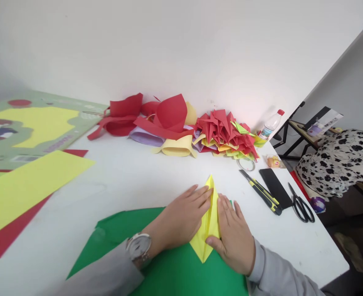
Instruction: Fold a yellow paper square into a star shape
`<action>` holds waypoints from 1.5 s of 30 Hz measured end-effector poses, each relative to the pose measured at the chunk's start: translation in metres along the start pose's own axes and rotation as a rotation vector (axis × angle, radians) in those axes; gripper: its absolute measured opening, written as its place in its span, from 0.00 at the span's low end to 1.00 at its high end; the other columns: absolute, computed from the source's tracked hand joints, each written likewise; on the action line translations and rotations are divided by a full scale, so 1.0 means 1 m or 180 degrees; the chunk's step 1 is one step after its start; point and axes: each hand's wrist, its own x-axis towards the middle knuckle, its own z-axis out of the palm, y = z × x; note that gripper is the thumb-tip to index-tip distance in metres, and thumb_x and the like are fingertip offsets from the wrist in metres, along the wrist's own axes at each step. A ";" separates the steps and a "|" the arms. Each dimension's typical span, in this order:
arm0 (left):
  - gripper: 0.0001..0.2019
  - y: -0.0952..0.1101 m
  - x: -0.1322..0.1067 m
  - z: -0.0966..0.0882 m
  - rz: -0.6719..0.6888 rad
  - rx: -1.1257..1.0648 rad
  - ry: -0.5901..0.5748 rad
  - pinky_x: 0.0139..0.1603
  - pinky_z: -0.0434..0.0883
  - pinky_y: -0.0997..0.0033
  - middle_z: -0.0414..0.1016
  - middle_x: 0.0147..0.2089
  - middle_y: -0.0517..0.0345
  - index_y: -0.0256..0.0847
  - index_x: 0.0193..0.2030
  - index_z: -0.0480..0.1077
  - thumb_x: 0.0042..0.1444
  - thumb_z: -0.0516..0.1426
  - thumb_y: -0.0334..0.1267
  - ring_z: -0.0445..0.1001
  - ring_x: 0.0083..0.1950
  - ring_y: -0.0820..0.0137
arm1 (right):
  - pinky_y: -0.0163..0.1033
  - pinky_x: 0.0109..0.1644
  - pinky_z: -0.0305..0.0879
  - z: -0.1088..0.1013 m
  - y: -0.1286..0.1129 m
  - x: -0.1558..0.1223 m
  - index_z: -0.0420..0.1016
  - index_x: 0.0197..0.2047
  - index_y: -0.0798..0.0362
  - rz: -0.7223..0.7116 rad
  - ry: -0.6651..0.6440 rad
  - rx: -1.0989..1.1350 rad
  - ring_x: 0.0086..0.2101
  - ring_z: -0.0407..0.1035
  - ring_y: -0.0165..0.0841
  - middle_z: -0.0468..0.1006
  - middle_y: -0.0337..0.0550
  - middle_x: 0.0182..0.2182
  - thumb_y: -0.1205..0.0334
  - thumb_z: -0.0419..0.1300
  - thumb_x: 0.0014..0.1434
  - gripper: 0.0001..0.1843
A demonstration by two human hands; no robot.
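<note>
A yellow folded paper (pixel 203 250), long and diamond-shaped with a crease down its middle, lies on a green sheet (pixel 181 274). My left hand (pixel 186 216) rests flat on its left side, fingertips by the centre fold near the upper point. Along the right edge lies my right hand (pixel 234 234), its fingers stretched out and the thumb on the lower part of the paper. Both hands press from above, not gripping. They cover parts of the paper's two sides.
Red, purple and yellow paper shapes (pixel 172 117) line the wall beside a pile of folded red pieces (pixel 220 127). A bottle (pixel 270 125), tape roll (pixel 246 165), utility knife (pixel 263 193), black slab (pixel 275 188) and scissors (pixel 301 207) lie right. Yellow sheets (pixel 30 185) lie left. Another person (pixel 338 164) is at right.
</note>
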 end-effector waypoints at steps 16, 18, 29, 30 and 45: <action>0.22 0.000 0.000 0.004 0.0078 -0.0432 0.0385 0.69 0.57 0.55 0.67 0.64 0.38 0.29 0.59 0.67 0.59 0.51 0.33 0.61 0.68 0.55 | 0.64 0.66 0.55 0.007 0.003 -0.003 0.39 0.73 0.68 -0.0026 0.0190 -0.0189 0.68 0.46 0.52 0.52 0.66 0.68 0.41 0.45 0.67 0.45; 0.21 -0.001 0.001 0.001 -0.0004 -0.0378 0.0370 0.69 0.58 0.54 0.67 0.64 0.35 0.29 0.56 0.69 0.57 0.52 0.33 0.61 0.68 0.53 | 0.63 0.66 0.55 0.007 0.004 -0.003 0.39 0.73 0.67 -0.0024 0.0186 -0.0191 0.68 0.46 0.52 0.52 0.65 0.68 0.41 0.45 0.67 0.45; 0.17 -0.003 0.011 -0.009 -0.0245 -0.0361 0.0295 0.66 0.62 0.52 0.67 0.63 0.34 0.34 0.46 0.71 0.48 0.55 0.33 0.66 0.63 0.49 | 0.62 0.67 0.53 0.005 0.001 -0.004 0.36 0.73 0.66 -0.0010 0.0128 -0.0182 0.68 0.46 0.51 0.52 0.64 0.68 0.43 0.44 0.69 0.43; 0.18 -0.003 0.011 -0.010 -0.0251 -0.0364 0.0297 0.66 0.62 0.52 0.67 0.63 0.34 0.33 0.47 0.71 0.48 0.55 0.33 0.66 0.63 0.49 | 0.62 0.67 0.53 0.005 0.001 -0.005 0.37 0.73 0.66 -0.0010 0.0132 -0.0153 0.68 0.46 0.51 0.52 0.64 0.68 0.43 0.44 0.68 0.43; 0.23 -0.003 0.014 -0.002 -0.0302 -0.0402 0.0299 0.64 0.61 0.49 0.65 0.64 0.30 0.28 0.53 0.71 0.50 0.56 0.36 0.65 0.62 0.46 | 0.58 0.69 0.48 0.000 0.032 0.065 0.54 0.69 0.55 0.0605 0.0249 0.1605 0.65 0.55 0.45 0.62 0.56 0.65 0.42 0.47 0.68 0.35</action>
